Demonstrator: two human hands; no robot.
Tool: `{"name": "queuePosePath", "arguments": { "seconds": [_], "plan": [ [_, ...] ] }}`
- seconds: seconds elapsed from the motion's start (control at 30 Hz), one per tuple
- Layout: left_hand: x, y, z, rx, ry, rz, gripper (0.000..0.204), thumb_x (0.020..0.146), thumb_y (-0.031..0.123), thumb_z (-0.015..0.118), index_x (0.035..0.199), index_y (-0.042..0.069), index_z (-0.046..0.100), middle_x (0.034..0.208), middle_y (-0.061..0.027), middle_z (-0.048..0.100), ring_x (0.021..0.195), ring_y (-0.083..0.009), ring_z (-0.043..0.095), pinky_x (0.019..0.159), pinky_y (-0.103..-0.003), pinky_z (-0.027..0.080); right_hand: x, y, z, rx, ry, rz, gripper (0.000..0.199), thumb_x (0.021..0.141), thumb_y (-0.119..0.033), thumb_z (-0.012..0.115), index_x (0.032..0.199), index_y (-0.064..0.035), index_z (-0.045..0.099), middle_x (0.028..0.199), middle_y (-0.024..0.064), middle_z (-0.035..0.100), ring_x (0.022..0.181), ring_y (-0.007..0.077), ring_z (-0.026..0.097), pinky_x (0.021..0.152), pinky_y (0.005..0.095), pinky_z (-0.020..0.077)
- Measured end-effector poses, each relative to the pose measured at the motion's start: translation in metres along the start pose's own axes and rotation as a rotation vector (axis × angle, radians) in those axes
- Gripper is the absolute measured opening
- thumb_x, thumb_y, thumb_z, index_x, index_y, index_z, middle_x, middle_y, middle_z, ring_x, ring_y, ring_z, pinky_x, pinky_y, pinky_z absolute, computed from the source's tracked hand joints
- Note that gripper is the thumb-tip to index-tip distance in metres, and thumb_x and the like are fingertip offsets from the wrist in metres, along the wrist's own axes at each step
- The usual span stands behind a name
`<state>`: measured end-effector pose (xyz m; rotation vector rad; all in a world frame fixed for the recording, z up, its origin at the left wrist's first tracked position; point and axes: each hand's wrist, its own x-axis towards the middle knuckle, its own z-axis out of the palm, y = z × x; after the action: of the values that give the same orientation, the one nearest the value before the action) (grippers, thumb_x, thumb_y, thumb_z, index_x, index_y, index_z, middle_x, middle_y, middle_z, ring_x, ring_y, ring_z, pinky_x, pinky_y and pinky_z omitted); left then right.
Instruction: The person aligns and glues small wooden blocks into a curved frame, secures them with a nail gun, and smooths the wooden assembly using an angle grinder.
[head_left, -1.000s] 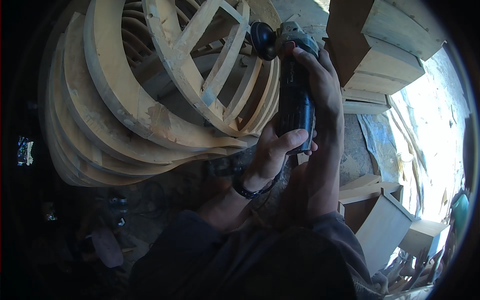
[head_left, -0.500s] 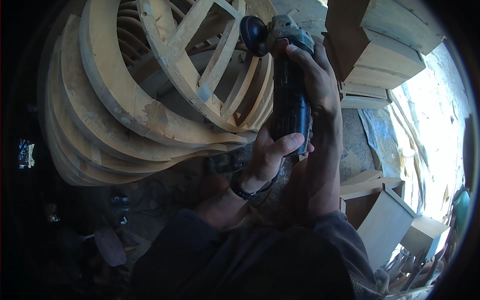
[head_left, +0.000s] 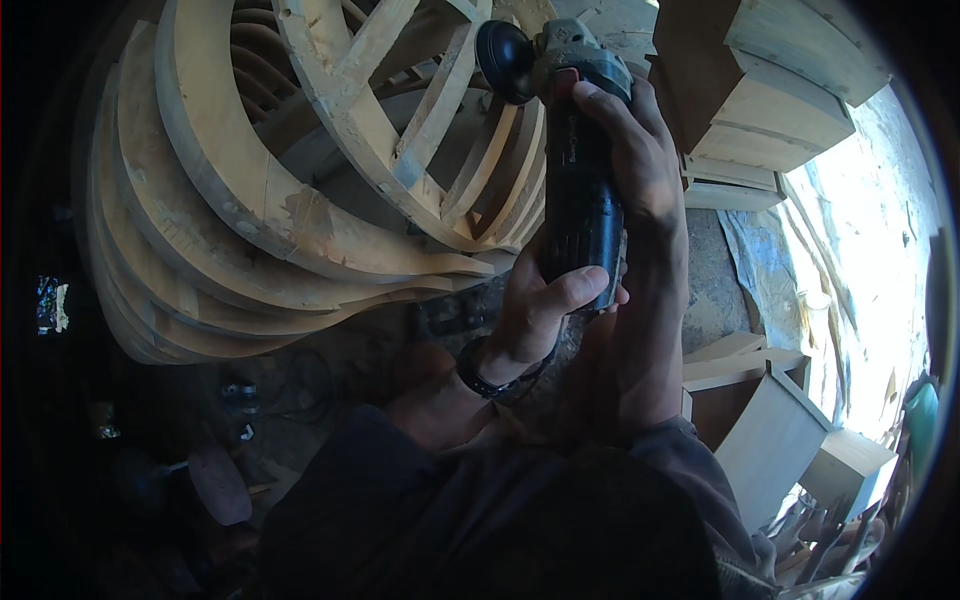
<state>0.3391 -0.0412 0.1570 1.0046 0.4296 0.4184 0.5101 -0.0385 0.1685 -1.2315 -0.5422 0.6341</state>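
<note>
I hold a dark angle grinder upright in front of me with both hands. My left hand grips the rear end of its body, with a dark band on that wrist. My right hand wraps the upper part near the grey gear head. The black round disc at the top faces left, close to a slat of a curved wooden frame made of bent ribs and cross slats. Whether the disc touches the wood cannot be told.
Wooden boxes and boards are stacked at the upper right. More wooden boxes lie at the lower right beside a bright sunlit floor. The left and lower left are dark, with cables and small tools on the ground.
The grinder and both hands have shifted slightly up and to the left, bringing the disc nearer the frame's slats. The grip stays the same.
</note>
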Motion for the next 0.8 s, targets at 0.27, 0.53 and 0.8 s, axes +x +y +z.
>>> {"name": "queuePosePath", "arguments": {
  "seconds": [0.27,0.53,0.8],
  "plan": [
    [0.006,-0.003,-0.004,-0.007,-0.019,0.028,0.054,0.088,0.030,0.071,0.126,-0.003,0.054,0.101,-0.0138,0.066,0.083,-0.0201,0.070,0.075,-0.033,0.058,0.007,0.008,0.001,0.114,-0.024,-0.032,0.067,0.086,-0.041,0.077,0.121,0.0092,0.049,0.096,0.0176,0.065,0.079,0.0215,0.068,0.067,0.0328,0.0568],
    [0.013,0.002,0.000,0.031,0.004,0.013,0.063,0.087,0.042,0.071,0.127,-0.004,0.054,0.108,-0.0173,0.066,0.087,-0.0209,0.070,0.075,-0.034,0.058,0.012,0.001,0.004,0.116,0.016,-0.025,0.066,0.086,-0.041,0.077,0.117,0.0104,0.050,0.093,0.0178,0.064,0.078,0.0214,0.069,0.065,0.0334,0.0573],
    [0.015,0.002,-0.001,0.025,-0.018,0.005,0.056,0.091,0.035,0.072,0.127,-0.003,0.054,0.104,-0.0142,0.066,0.086,-0.0208,0.071,0.077,-0.034,0.059,0.011,0.005,-0.003,0.133,0.050,0.097,0.046,0.090,-0.036,0.076,0.117,-0.0009,0.063,0.098,0.0070,0.064,0.084,0.0130,0.062,0.075,0.0282,0.0503]
  ]
}}
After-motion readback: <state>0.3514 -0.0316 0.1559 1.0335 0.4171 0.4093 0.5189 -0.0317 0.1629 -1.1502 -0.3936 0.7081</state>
